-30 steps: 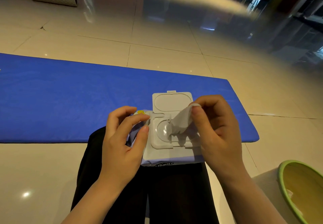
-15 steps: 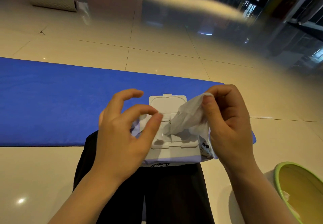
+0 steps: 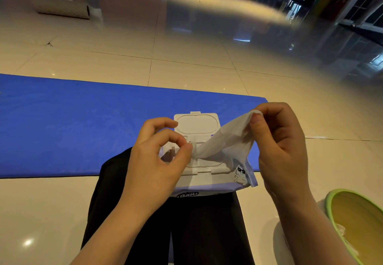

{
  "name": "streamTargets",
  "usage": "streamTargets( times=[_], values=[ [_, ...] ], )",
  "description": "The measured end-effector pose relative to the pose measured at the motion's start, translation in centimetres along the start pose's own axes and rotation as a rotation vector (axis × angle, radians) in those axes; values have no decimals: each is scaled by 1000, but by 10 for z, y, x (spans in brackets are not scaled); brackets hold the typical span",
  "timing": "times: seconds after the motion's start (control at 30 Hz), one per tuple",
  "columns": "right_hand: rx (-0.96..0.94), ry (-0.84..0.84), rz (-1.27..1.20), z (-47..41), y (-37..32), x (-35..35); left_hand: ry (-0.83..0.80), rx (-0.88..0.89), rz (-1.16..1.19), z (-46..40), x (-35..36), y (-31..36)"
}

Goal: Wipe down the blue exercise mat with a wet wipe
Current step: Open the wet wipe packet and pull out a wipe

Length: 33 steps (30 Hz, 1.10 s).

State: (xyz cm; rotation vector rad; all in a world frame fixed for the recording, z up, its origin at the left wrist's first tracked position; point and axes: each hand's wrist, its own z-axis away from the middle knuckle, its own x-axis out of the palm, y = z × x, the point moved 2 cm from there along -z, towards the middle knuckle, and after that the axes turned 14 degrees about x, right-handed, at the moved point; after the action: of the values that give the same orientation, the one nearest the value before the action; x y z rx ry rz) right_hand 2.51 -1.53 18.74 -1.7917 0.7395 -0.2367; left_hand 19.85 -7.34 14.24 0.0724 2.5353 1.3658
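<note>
a thin white wet wipe (image 3: 222,140) is pinched at its upper corner between thumb and forefinger of the right hand (image 3: 277,151), so that grip is clenched on the sheet. the left hand (image 3: 157,161) is closed at thumb and fingertips at the wipe's lower end, just over the dispensing slot; whether the sheet itself or the plastic beside it is pressed cannot be told. the sheet is drawn partly out of the soft white and lilac wipe pack (image 3: 207,173), which rests on the lap on black trousers (image 3: 207,223) with its white hinged plastic lid (image 3: 196,124) flipped open away from the person.

the wipe's long axis runs diagonally, from the slot at lower left up to the pinched corner at upper right, and it points up and to the person's right. the long blue exercise mat (image 3: 83,126) lies flat on the cream tiled floor (image 3: 186,68) just beyond the knees, its long axis running left to right, its right end near the right hand.

several faults are judged possible. a second sheet could be dragged out if the pack is not held down firmly. the damp sheet could tear if it is pulled sideways against the slot edge. the unsteadied pack could slide off the lap. the mat has not yet been touched by the wipe.
</note>
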Motion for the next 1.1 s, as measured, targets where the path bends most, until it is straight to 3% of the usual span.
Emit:
streamTargets(
  times=[0.2, 0.33, 0.4, 0.47, 0.57, 0.9, 1.1],
  values=[
    [46, 222, -24, -7, 8, -22, 132, -27, 14, 2, -18, -15],
    [145, 228, -31, -7, 15, -31, 122, 62, -58, 0, -19, -16],
    [196, 134, -19, -5, 15, -22, 0, 190, -169, -2, -9, -8],
    [205, 49, 36, -2, 15, -6, -266, 343, -317, -1, 8, -1],
    [185, 16, 75, 1, 9, 10, -588, 345, -418, 7, 24, -4],
    [96, 103, -32, -16, -11, -15, -441, 213, -204, 15, -13, -32],
    [107, 21, -85, -18, -11, 10, -373, 173, -191, 2, -55, -41]
  ],
)
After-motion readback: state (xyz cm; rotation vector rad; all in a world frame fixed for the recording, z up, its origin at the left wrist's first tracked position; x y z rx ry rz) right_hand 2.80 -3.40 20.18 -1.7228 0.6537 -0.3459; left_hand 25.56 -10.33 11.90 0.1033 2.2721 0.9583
